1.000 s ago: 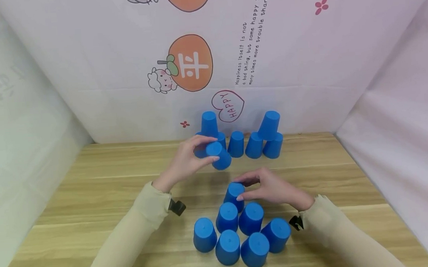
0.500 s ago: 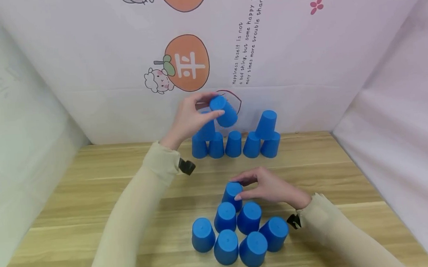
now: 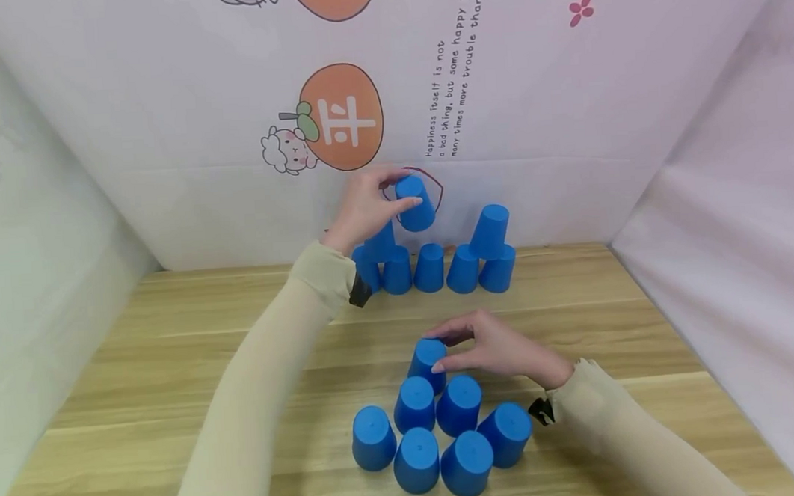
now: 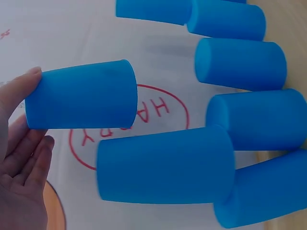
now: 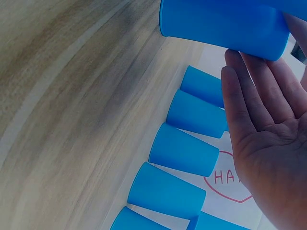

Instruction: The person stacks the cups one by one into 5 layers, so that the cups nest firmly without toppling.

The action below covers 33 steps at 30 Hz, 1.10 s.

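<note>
My left hand pinches an upside-down blue plastic cup in the air, between thumb and fingers. In the left wrist view that cup hangs beside an upper cup of the back row. Along the wall stand several upside-down cups, the middle one with nothing on it. One upper cup sits at the row's left, partly behind my left hand, another at its right. My right hand pinches the farthest cup of the near group, thumb on its near side.
Several more upside-down blue cups stand close together at the near middle, including a left one and a right one. A printed cloth hangs right behind the back row. Wooden tabletop stretches to both sides.
My left hand has lifted its cup from in front of the back row to above it, then slightly right, the cup now more upright. The right hand keeps its grip in place.
</note>
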### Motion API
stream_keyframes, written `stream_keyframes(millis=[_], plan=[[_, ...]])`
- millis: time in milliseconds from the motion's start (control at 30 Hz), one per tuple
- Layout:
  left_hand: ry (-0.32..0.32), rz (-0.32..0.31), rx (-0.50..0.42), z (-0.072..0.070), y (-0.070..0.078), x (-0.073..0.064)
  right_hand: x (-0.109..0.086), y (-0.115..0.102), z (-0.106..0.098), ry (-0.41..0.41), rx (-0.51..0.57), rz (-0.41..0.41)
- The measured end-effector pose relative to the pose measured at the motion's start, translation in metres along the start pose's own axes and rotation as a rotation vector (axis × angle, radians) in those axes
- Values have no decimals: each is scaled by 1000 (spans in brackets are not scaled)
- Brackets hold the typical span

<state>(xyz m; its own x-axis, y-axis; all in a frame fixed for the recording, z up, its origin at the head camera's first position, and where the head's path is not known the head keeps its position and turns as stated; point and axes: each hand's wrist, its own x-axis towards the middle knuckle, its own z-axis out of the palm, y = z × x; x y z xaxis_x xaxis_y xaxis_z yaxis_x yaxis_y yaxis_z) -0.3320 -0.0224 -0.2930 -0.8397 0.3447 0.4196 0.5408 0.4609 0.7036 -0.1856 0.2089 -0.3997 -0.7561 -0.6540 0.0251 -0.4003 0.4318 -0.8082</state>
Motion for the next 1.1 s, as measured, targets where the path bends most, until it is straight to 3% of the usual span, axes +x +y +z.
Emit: stream_keyframes(millis=[333, 633, 1100], plan=[[-87, -29, 131, 18, -19, -7, 1, 2, 1, 2, -5, 6], [-132, -60, 139, 28, -26, -3, 1, 1, 0, 4, -5, 2], [-150, -96, 162, 30, -25, -1, 1, 3, 1, 3, -10, 6]])
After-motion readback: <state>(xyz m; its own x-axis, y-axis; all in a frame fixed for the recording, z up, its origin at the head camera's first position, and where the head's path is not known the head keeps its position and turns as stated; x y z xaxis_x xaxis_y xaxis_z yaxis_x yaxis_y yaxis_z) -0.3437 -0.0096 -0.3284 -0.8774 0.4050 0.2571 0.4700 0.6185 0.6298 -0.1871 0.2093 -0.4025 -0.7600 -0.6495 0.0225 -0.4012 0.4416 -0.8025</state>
